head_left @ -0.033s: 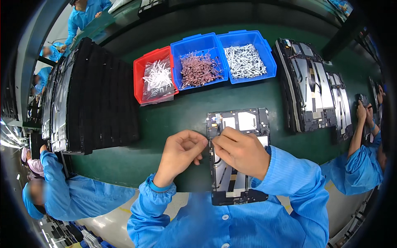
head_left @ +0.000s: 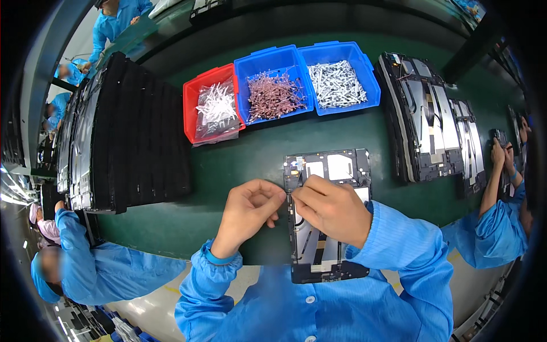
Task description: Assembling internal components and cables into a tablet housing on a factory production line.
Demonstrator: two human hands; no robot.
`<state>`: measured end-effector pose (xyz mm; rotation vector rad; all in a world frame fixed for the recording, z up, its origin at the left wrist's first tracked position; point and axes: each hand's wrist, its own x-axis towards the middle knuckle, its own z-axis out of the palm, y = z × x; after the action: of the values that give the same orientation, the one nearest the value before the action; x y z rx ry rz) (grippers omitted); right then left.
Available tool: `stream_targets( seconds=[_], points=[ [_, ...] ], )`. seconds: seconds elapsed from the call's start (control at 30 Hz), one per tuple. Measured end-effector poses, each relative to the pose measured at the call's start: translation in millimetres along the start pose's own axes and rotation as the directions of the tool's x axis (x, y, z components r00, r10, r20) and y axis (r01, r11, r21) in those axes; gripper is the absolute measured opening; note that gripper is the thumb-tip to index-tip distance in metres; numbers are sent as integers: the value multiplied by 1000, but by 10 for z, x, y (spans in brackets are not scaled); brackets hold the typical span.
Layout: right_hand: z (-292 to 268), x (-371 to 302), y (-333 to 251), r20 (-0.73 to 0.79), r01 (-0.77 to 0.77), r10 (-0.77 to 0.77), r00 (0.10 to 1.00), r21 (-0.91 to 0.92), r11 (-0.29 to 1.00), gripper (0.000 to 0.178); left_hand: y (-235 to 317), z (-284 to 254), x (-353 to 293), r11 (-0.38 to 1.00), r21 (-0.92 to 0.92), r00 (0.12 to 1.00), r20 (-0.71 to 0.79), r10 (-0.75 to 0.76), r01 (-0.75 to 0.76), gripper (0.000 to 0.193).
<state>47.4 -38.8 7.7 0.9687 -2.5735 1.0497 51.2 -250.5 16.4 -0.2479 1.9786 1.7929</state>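
In front of me an opened tablet housing (head_left: 305,273), black-framed with silver panels and dark ribbon cables inside, lies at the table's front edge and reaches slightly past it. My right hand (head_left: 339,212) is over its upper left part, thumb and fingers pinched together at the left rim. Just outside that same rim, my left hand (head_left: 245,214) has its thumb and index finger closed, the tips almost meeting those of the right. Whatever is between the fingertips of either hand is too small or hidden to make out.
Beyond the housing stand a red bin (head_left: 190,117) of white pieces in a plastic bag, a blue bin (head_left: 242,60) of thin reddish parts and another blue bin (head_left: 370,85) of silvery-white pieces. Tall stacked housings (head_left: 137,142) flank the left; more housings (head_left: 424,114) lie right. Co-workers sit at both sides.
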Motion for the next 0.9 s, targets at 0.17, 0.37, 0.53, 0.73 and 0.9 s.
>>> stream_targets(
  seconds=[0.17,0.37,0.53,0.73,0.9],
  points=[
    [-7,10,0,-8,-4,4,1000,1,1000,12,39,-22,33,999,11,999,11,-31,31,16],
    [-1,9,6,-12,-15,15,1000,31,999,12,102,-44,52,998,46,998,43,-43,41,14],
    [-8,5,15,-5,-18,18,1000,37,999,12,106,-40,83,999,47,996,85,-23,19,10],
    [-20,11,12,-5,-38,39,999,65,997,12,131,1,103,998,-23,993,102,-51,54,7],
    [-19,13,9,-20,-40,41,999,80,996,12,117,32,111,996,-55,993,96,-62,67,7]
  ],
)
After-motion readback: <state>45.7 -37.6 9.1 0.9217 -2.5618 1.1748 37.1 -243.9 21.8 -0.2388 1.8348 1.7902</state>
